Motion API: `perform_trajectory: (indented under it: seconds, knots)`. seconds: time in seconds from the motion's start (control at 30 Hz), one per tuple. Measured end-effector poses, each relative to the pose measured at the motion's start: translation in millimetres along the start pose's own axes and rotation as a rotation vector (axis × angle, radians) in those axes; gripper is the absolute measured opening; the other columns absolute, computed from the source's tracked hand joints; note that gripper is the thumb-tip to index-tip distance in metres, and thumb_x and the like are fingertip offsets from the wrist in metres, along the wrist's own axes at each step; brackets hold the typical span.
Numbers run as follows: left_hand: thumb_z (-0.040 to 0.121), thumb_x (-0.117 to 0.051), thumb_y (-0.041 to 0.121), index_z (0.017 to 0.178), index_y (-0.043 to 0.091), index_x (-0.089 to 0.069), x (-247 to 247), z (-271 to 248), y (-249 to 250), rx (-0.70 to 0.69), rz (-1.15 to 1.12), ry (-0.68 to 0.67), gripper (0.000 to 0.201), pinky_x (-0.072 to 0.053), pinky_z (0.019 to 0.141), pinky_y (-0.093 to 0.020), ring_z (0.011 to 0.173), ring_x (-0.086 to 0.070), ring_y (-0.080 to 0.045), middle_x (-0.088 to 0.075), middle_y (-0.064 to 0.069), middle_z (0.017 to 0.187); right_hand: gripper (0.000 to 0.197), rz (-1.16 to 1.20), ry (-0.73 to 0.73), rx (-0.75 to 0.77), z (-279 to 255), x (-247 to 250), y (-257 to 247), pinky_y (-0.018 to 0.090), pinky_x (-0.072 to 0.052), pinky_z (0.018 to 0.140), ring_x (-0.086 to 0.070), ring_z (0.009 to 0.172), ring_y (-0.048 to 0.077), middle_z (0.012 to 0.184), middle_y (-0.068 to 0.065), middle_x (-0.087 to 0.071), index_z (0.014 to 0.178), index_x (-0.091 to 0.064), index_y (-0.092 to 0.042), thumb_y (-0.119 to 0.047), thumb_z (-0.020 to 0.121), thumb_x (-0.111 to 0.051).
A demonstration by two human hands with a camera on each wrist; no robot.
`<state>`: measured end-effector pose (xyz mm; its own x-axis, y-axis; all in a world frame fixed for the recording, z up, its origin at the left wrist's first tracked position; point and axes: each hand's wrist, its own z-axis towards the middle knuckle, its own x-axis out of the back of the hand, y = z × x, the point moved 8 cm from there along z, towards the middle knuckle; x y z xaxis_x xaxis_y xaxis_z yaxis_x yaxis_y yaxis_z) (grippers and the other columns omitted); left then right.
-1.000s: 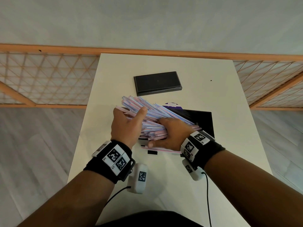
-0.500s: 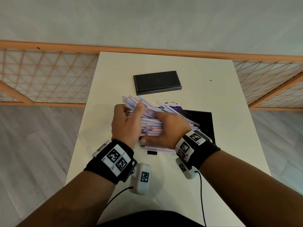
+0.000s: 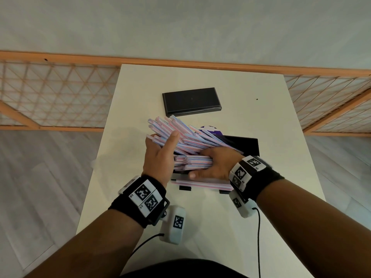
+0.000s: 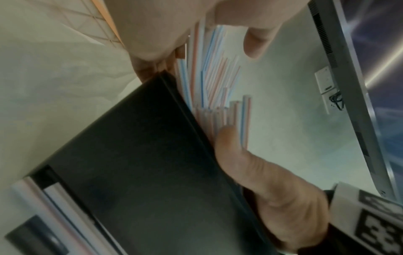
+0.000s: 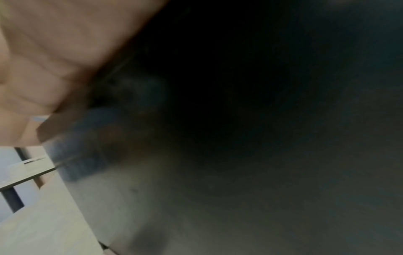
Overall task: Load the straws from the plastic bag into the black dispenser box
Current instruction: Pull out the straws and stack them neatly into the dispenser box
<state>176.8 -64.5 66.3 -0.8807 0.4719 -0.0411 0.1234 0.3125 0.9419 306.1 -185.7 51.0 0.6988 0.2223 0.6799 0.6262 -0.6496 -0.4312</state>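
A thick bundle of pink-and-blue striped straws (image 3: 180,137) fans up to the left above the black dispenser box (image 3: 248,146) in the middle of the white table (image 3: 261,227). My left hand (image 3: 160,152) holds the bundle's left end, thumb laid across the top. My right hand (image 3: 216,165) grips the lower straws, pressed level at the box's opening. A few straws (image 3: 200,184) lie in the box's front tray. In the left wrist view the straws (image 4: 209,77) stand behind the box wall (image 4: 141,163). The right wrist view is dark; only my palm (image 5: 43,69) shows.
The flat black lid (image 3: 191,104) lies on the table behind the box. Something purple and white (image 3: 210,129) peeks from behind the straws. An orange-framed mesh railing (image 3: 56,93) runs behind and beside the table; grey floor lies on both sides.
Both hands squeezed the bundle together, then eased apart. The lower straws now lie level under my right hand, and my left thumb has straightened over the fanned upper ones.
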Motion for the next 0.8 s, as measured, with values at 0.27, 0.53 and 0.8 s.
perform_trajectory:
  seconds: [0.27,0.53,0.8]
  knots:
    - [0.072,-0.071,0.057,0.121,0.015,-0.056,1,-5,3,-0.033,-0.044,0.046,0.066,-0.054,0.099,-0.057,0.108,-0.072,-0.026,-0.073,-0.007,0.115,0.057,0.032,0.012,0.039,-7,7,-15,0.026,-0.043,0.091,-0.056,0.102,0.014,0.097,-0.019,-0.053,0.104,-0.048,-0.043,-0.075,0.063,-0.071]
    - [0.080,-0.062,0.066,0.131,0.028,-0.061,-6,4,-6,-0.061,0.050,-0.070,0.063,-0.050,0.105,-0.055,0.116,-0.069,-0.024,-0.073,0.002,0.123,0.095,-0.167,0.072,-0.013,-6,11,-11,0.034,-0.051,0.094,-0.059,0.112,0.019,0.118,-0.008,-0.064,0.122,-0.055,-0.039,-0.098,0.049,-0.047]
    - [0.078,-0.069,0.066,0.128,0.027,-0.061,-7,6,-9,-0.075,0.062,-0.071,0.064,-0.051,0.103,-0.056,0.114,-0.070,-0.026,-0.075,0.000,0.119,0.086,-0.106,-0.032,-0.003,-8,-1,-13,0.038,-0.040,0.108,-0.050,0.127,0.021,0.134,-0.009,-0.057,0.133,-0.050,-0.041,-0.087,0.061,-0.059]
